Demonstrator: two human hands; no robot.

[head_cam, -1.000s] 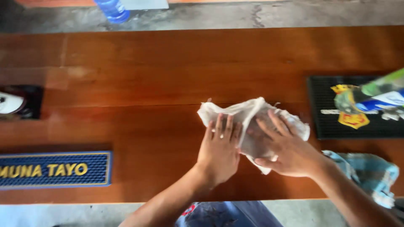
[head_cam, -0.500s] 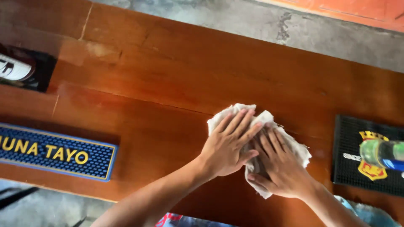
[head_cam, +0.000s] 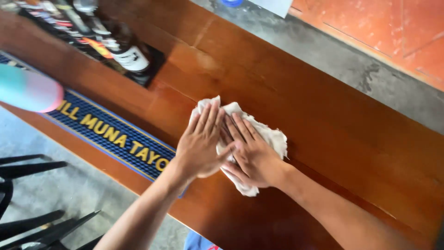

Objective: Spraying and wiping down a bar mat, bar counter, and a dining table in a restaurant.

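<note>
Both hands flat on a white cloth on the wooden counter.

Head view: the left hand and right hand lie open, fingers spread, pressing the cloth beside a blue mat; gripping nothing. It looks soft, light, best pinched at an edge.

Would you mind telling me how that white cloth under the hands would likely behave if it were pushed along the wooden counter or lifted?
The white cloth is crumpled with ragged edges, so it would probably droop limply if lifted. Both hands, left and right, press flat on it, and the wooden counter looks glossy, so it likely slides easily, bunching at the front. It seems light.
</note>
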